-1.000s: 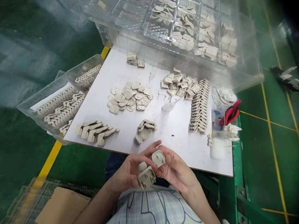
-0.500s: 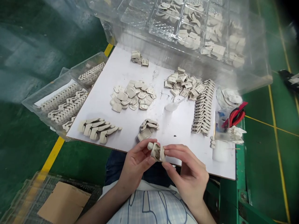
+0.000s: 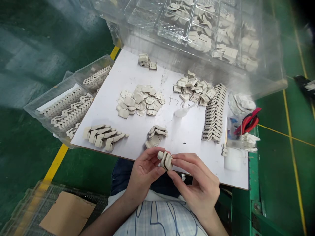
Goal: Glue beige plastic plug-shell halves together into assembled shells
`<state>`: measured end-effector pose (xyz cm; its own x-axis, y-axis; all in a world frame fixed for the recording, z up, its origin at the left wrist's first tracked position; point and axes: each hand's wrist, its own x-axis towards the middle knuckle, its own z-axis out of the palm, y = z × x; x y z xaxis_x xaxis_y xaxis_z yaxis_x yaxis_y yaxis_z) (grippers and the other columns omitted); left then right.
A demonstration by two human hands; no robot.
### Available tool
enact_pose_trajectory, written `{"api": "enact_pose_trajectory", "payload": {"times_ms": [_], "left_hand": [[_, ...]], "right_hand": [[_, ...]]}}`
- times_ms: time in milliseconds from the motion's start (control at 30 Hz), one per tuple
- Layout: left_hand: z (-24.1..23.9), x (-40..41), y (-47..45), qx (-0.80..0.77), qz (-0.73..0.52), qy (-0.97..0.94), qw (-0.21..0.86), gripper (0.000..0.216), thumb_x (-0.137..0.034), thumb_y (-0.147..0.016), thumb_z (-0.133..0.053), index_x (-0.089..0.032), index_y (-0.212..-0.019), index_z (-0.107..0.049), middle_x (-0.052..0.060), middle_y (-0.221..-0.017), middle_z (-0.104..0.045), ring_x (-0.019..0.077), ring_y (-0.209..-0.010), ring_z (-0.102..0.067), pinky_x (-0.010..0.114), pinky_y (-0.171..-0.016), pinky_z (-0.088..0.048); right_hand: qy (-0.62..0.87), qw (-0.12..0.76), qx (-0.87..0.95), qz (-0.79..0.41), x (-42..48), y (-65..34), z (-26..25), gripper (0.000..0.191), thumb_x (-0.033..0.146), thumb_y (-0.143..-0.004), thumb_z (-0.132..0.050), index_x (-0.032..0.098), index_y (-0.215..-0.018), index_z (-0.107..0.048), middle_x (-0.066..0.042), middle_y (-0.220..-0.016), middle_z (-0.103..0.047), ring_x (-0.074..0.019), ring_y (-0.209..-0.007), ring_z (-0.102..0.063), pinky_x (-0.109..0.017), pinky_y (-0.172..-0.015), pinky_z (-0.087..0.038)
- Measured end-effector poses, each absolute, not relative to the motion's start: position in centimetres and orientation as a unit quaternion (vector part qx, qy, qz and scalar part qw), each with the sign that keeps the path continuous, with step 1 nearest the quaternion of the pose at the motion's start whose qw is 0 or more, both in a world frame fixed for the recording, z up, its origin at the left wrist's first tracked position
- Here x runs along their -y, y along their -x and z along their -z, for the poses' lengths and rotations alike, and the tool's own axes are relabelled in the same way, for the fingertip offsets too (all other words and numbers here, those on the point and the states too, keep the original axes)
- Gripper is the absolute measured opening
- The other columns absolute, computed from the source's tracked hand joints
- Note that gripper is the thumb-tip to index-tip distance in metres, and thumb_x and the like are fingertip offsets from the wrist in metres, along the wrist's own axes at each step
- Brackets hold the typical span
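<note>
In front of my lap, at the board's near edge, my left hand (image 3: 144, 173) pinches a small off-white plastic piece (image 3: 162, 159) with a rounded knob. From the other side my right hand (image 3: 198, 178) holds a curved off-white cover (image 3: 168, 162) between thumb and fingers. The cover sits against the piece, with a narrow dark gap between them. Just beyond my hands lies a small stack of similar off-white parts (image 3: 156, 136). Loose curved covers (image 3: 140, 100) form a pile farther up the white board (image 3: 147, 77).
Joined parts (image 3: 104, 136) lie at the left, a long row (image 3: 214, 113) at the right. A dropper bottle (image 3: 180, 112) stands mid-board. Red-handled pliers (image 3: 248, 123) rest in a clear box at right. Clear trays (image 3: 56, 82) flank the left; a compartment tray (image 3: 172, 36) overhangs the back.
My right hand has moved slightly left, bringing the cover up against the piece. The hollow inside that showed before is now mostly covered.
</note>
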<state>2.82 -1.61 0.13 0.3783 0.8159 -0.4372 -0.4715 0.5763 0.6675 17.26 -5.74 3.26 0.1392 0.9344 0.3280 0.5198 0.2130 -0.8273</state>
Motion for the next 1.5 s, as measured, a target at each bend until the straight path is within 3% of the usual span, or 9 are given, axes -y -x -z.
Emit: {"api": "enact_pose_trajectory", "payload": {"times_ms": [233,333,500,667,767,1133,1500], "left_hand": [[0.0,1.8,-2.7,-0.395,-0.4,-0.263,0.784,0.03,-0.042,-0.076,-0.085,-0.023,-0.098,-0.077,0.008,-0.098,-0.078,0.0244,-0.097,-0.072,0.039,-0.096,-0.056],[-0.5,1.8,-2.5,-0.401,-0.395,-0.287,0.776,0.027,-0.04,-0.08,-0.082,-0.022,-0.1,-0.077,0.006,-0.091,-0.077,0.0223,-0.088,-0.072,0.037,-0.089,-0.058],[-1.4,1.7,-2.4,-0.416,-0.399,-0.404,0.71,0.016,-0.037,-0.091,-0.069,-0.022,-0.09,-0.075,0.004,-0.083,-0.069,0.0171,-0.076,-0.064,0.026,-0.068,-0.053],[-1.0,2.1,-2.3,-0.42,-0.4,-0.527,0.621,0.014,-0.031,-0.096,-0.062,-0.024,-0.094,-0.074,0.005,-0.088,-0.072,0.0219,-0.086,-0.064,0.032,-0.086,-0.049],[-0.6,2.2,-2.0,-0.399,-0.39,-0.574,0.599,0.011,-0.027,-0.095,-0.061,-0.024,-0.092,-0.071,0.004,-0.082,-0.067,0.0205,-0.079,-0.06,0.03,-0.077,-0.047],[0.3,2.7,-2.3,-0.363,-0.437,-0.601,0.561,0.008,-0.02,-0.099,-0.054,-0.023,-0.1,-0.061,0.003,-0.083,-0.061,0.0183,-0.079,-0.056,0.031,-0.073,-0.048],[0.5,2.5,-2.6,-0.389,-0.414,-0.636,0.522,0.006,-0.017,-0.097,-0.056,-0.022,-0.093,-0.057,-0.001,-0.078,-0.059,0.0137,-0.071,-0.056,0.025,-0.066,-0.049]], "right_hand": [[0.594,0.466,0.629,-0.186,5.5,-17.0,-3.0,0.033,0.009,-0.084,-0.076,0.025,-0.112,-0.07,-0.008,-0.095,-0.072,-0.0218,-0.086,-0.072,-0.036,-0.07,-0.064],[0.582,0.467,0.64,-0.184,5.6,-17.1,-2.8,0.034,0.009,-0.084,-0.076,0.025,-0.114,-0.07,-0.007,-0.094,-0.072,-0.0218,-0.086,-0.072,-0.035,-0.07,-0.063],[0.608,0.486,0.57,-0.263,5.9,-17.3,-2.8,0.024,0.013,-0.086,-0.073,0.025,-0.107,-0.073,-0.005,-0.092,-0.073,-0.0203,-0.083,-0.07,-0.033,-0.069,-0.06],[0.629,0.47,0.504,-0.36,6.0,-17.4,-3.0,0.006,0.02,-0.089,-0.072,0.023,-0.094,-0.074,-0.002,-0.079,-0.07,-0.0162,-0.071,-0.065,-0.028,-0.062,-0.054],[0.618,0.475,0.46,-0.426,5.9,-17.5,-3.0,0.004,0.024,-0.088,-0.074,0.023,-0.086,-0.071,0.001,-0.072,-0.064,-0.0135,-0.067,-0.061,-0.026,-0.061,-0.05],[0.59,0.501,0.404,-0.488,6.3,-16.8,-2.7,0.01,0.024,-0.09,-0.073,0.03,-0.098,-0.074,0.0,-0.086,-0.067,-0.015,-0.083,-0.061,-0.026,-0.074,-0.049],[0.589,0.508,0.339,-0.529,6.6,-16.7,-1.8,0.002,0.029,-0.092,-0.07,0.028,-0.091,-0.07,0.002,-0.084,-0.061,-0.0136,-0.078,-0.054,-0.026,-0.067,-0.042]]}}
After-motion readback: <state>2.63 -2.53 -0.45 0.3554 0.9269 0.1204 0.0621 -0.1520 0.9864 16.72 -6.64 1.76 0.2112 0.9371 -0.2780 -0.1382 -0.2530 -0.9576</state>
